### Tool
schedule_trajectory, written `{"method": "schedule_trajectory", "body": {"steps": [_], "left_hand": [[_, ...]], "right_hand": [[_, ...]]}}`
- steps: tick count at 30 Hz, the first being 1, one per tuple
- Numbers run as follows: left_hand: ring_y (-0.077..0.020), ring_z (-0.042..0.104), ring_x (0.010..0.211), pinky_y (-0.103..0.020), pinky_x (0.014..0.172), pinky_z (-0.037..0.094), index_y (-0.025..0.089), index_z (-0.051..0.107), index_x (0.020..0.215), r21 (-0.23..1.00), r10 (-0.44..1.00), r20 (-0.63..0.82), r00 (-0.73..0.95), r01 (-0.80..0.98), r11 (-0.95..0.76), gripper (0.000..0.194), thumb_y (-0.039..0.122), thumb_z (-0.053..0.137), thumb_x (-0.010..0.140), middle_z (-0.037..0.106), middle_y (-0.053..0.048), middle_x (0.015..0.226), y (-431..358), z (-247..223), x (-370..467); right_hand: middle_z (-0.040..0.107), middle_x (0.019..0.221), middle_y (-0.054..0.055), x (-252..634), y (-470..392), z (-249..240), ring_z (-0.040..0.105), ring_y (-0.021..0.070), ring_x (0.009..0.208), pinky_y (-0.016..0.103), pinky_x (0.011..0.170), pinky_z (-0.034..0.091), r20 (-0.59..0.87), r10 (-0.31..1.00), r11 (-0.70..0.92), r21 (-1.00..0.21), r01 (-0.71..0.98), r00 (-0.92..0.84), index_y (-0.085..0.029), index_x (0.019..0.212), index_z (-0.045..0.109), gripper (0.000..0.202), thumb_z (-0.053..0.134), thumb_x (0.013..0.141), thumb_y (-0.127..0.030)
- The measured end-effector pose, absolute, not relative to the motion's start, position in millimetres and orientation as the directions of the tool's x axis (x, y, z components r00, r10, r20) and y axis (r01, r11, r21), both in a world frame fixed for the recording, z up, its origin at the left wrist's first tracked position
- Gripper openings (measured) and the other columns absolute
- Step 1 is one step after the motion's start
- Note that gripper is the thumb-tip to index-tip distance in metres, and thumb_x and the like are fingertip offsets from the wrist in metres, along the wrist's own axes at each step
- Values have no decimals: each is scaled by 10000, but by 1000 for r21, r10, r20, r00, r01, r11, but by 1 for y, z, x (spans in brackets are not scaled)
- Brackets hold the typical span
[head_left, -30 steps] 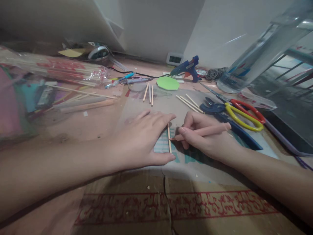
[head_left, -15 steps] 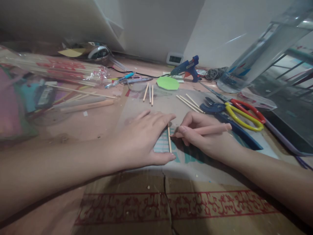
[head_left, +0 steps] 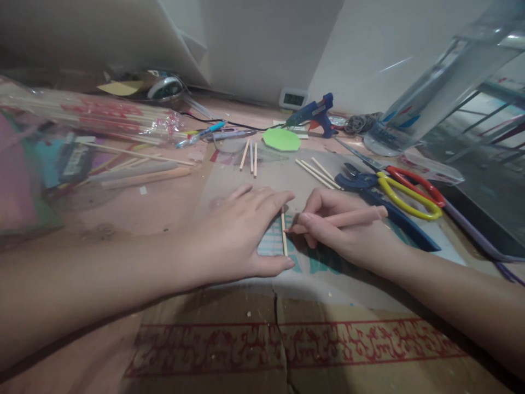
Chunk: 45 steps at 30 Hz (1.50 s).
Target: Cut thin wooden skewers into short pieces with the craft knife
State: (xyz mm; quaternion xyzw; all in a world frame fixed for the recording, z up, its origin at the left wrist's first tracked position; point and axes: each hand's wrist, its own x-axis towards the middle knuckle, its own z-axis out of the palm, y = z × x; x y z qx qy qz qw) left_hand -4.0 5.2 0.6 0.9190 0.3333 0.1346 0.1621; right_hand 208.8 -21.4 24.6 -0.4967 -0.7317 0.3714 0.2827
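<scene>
My left hand [head_left: 241,235] lay flat, fingers spread, pinning a thin wooden stick [head_left: 284,232] on the counter [head_left: 172,202], my right hand [head_left: 340,232] closed around a pink pencil [head_left: 348,218], its tip touching the stick, yellow-and-red scissors [head_left: 404,191] just beyond, blue glue gun [head_left: 314,113] farther back.

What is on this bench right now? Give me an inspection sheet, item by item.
Surface: clear plastic sheet over patterned cardboard.
Job's things: short wooden stick lying flat; pink pencil with its tip at the stick.
Clutter: loose sticks, green paper octagon, blue glue gun, scissors, bagged skewers, clear bottle.
Grippers: left hand flat, fingertip and thumb pinning the stick; right hand closed on the pencil.
Cables: black cord along the back.
Surroundings: white wall; small digital display at its base.
</scene>
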Motion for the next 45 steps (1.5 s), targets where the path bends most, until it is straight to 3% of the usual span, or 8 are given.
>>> {"method": "schedule_trajectory", "body": {"steps": [8,14,21,35,40,45], "left_hand": [[-378,479,1403,-610,1221,293,188,404,1491,399,669,137,730,578,-712,869,585,728,788,541,-148,1488,5,0,-5],[-367,477,1406,-586,1231,289,160,416,1482,389,659,145,738,570,-724,863,573,736,795,542,-154,1482,5,1,-6],[-389,485,1395,-608,1212,309,150,424,1477,404,652,151,743,555,-727,858,561,737,792,546,-178,1473,5,1,-6],[-355,447,1422,-590,1225,287,176,411,1470,409,646,117,755,556,-724,772,460,696,812,501,-155,1512,3,5,-5],[-389,452,1414,-598,1224,291,178,356,1516,410,656,138,742,560,-720,850,500,688,803,502,-156,1507,3,4,-6],[-387,474,1371,-568,1174,366,149,386,1504,367,654,163,739,570,-735,860,526,695,796,533,-173,1444,3,3,-7]], "right_hand": [[685,606,5,216,-25,25,610,120,533,201,464,424,-3,872,267,-836,480,-489,-212,708,543,233,656,900,-281],[667,598,-4,212,-24,26,593,117,534,205,477,418,34,911,256,-829,498,-411,-211,716,537,222,620,915,-262],[664,600,-14,214,-25,27,575,103,523,190,456,397,-24,866,252,-842,477,-500,-206,712,543,226,665,894,-263],[617,600,-33,214,-24,23,544,96,524,201,463,380,13,903,227,-862,453,-428,-210,741,550,206,649,917,-253],[629,751,-8,220,-20,20,573,122,631,245,548,466,70,868,227,-937,267,-491,-222,868,553,158,710,864,-237],[691,816,20,221,-19,20,649,144,706,258,598,515,116,886,314,-862,399,-449,-221,832,635,73,688,877,-198]]}}
